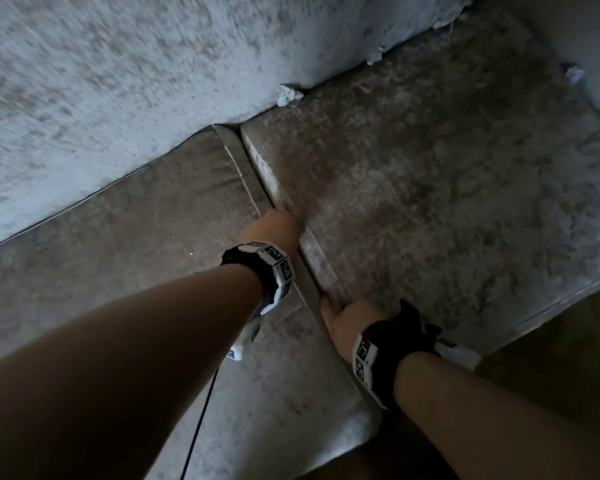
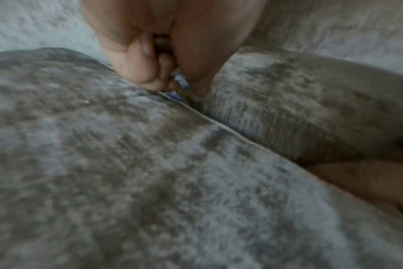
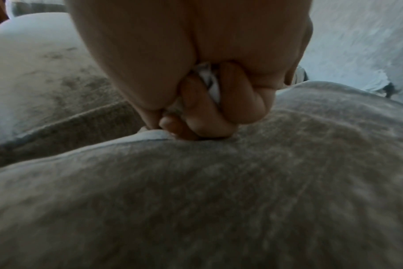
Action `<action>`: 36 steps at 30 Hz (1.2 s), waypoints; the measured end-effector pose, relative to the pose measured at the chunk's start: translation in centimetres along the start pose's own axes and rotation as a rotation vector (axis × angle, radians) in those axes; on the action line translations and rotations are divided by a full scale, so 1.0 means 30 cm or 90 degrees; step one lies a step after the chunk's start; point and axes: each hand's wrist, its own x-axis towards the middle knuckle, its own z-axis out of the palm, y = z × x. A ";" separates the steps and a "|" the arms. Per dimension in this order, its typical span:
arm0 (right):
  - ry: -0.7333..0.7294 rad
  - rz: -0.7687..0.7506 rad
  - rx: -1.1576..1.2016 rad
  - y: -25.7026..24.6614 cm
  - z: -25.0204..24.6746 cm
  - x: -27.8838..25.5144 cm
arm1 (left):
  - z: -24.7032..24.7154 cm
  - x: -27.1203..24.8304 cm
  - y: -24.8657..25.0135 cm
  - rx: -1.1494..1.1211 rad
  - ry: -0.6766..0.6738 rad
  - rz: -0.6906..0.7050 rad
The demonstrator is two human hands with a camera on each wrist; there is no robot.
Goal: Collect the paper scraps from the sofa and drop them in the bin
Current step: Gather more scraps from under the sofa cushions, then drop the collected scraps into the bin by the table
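My left hand (image 1: 282, 219) reaches into the gap between the two grey-brown seat cushions. In the left wrist view its fingers (image 2: 150, 80) and thumb pinch a blue-and-white printed paper scrap (image 2: 179, 84) down in that gap. My right hand (image 1: 331, 308) sits nearer me on the same gap. Its curled fingers (image 3: 205, 112) hold crumpled white paper (image 3: 210, 82) in the palm, with the fingertips pressed to the cushion edge. More scraps lie along the backrest seam: one (image 1: 289, 94), another (image 1: 375, 56), a third (image 1: 453, 16). No bin is in view.
One further scrap (image 1: 574, 73) lies near the armrest at the far right. The sofa backrest (image 1: 118, 81) rises along the left and top. The right seat cushion (image 1: 447, 188) sits higher than the left one (image 1: 136, 244). A black cable (image 1: 201, 420) hangs under my left arm.
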 end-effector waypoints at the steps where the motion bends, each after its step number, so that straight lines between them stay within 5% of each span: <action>1: 0.000 0.016 0.044 -0.003 0.002 0.006 | 0.012 0.005 0.011 0.037 -0.008 0.001; 9: 0.147 0.012 0.125 -0.019 0.074 0.049 | 0.026 -0.005 0.069 0.214 -0.029 0.011; 14: 0.201 -0.032 0.151 0.006 0.031 0.000 | 0.019 -0.023 0.025 0.213 -0.002 0.096; 18: 0.171 -0.011 0.333 0.042 -0.064 -0.043 | 0.015 -0.044 -0.039 0.159 0.035 0.153; 24: 0.196 -0.049 0.640 -0.030 -0.273 -0.038 | 0.021 -0.186 -0.192 -0.192 0.107 -0.052; 29: 0.002 -0.154 0.870 -0.301 -0.489 -0.041 | 0.074 -0.411 -0.525 -0.299 0.132 -0.214; 36: -0.036 -0.268 0.691 -0.926 -0.601 -0.071 | 0.267 -0.877 -1.033 -0.515 0.205 -0.443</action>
